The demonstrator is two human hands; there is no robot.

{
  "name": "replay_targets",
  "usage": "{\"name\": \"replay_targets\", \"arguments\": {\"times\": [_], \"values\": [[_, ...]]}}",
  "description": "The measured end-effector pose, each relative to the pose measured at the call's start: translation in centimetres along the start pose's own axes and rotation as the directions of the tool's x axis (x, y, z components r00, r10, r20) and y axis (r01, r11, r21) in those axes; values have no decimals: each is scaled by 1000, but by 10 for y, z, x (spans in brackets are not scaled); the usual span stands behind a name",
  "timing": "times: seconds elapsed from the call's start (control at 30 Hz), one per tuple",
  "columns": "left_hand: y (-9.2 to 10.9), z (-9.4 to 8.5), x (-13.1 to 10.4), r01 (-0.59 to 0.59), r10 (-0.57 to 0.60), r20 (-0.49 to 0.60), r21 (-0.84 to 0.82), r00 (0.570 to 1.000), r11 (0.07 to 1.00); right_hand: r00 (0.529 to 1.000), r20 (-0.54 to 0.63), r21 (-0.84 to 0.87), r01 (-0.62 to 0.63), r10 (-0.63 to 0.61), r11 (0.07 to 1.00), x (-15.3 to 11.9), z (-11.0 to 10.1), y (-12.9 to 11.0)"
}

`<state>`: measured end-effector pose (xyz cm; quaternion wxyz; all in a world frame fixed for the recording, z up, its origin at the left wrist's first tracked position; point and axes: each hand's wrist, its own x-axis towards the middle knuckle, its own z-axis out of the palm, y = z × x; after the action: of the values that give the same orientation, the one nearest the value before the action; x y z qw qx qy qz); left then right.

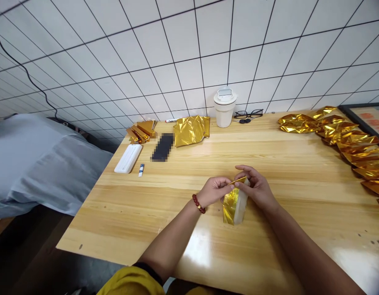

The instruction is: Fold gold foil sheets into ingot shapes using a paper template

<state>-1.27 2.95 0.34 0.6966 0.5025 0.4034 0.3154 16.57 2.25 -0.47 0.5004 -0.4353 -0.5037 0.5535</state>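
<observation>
A partly folded sheet of gold foil paper (pixel 231 206), with a whitish strip along its right side, hangs between my two hands just above the wooden table (pixel 140 221). My left hand (pixel 214 190), a red bead bracelet at its wrist, pinches the sheet's top edge between thumb and fingers. On the other side, my right hand (pixel 258 189) grips the top right corner with the thumb in front. Its index finger is raised, and the other fingers are partly hidden behind the paper.
Folded gold foil pieces (pixel 339 135) run along the right side. At the back stand a stack of gold sheets (pixel 191 130), folded strips (pixel 141 132), a white lidded cup (pixel 224 110) and glasses (pixel 249 114). A white power bank (pixel 128 158), a dark blurred phone (pixel 163 147) and a small tube (pixel 141 170) lie left.
</observation>
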Motion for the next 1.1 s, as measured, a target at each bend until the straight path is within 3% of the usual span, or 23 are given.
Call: {"name": "replay_targets", "arguments": {"times": [0.1, 0.2, 0.33, 0.43, 0.5, 0.57, 0.67, 0.77, 0.93, 1.1], "values": [[-1, 1, 3, -5, 1, -66, -59, 998, 998, 1000, 22, 56, 3, -4, 998, 1, -1, 0], [4, 3, 7, -64, -9, -253, -278, 967, 958, 1000, 22, 165, 17, -20, 986, 5, -4, 3], [17, 0, 6, -233, -64, -470, -546, 880, 805, 995, 20, 178, 96, -101, 979, 9, -10, 13], [20, -8, 1, -380, -67, -609, -573, 790, 726, 960, 24, -48, 280, -279, 959, 6, -7, 18], [18, -12, -2, -437, -37, -658, -540, 752, 719, 891, 90, -335, 449, -446, 829, 0, -1, 19], [13, -15, -2, -462, -2, -679, -501, 734, 732, 805, 200, -545, 565, -559, 619, -5, 7, 19], [6, -15, -1, -483, 57, -679, -458, 732, 746, 689, 379, -670, 665, -617, 331, -8, 15, 20], [1, -12, 1, -480, 104, -650, -435, 753, 761, 657, 429, -724, 661, -620, 200, -6, 17, 20], [0, -7, 4, -463, 152, -600, -406, 785, 788, 665, 411, -733, 648, -624, 208, -1, 11, 20], [-2, -7, 5, -468, 184, -567, -408, 803, 784, 738, 320, -656, 625, -594, 423, 1, 8, 21]]}}
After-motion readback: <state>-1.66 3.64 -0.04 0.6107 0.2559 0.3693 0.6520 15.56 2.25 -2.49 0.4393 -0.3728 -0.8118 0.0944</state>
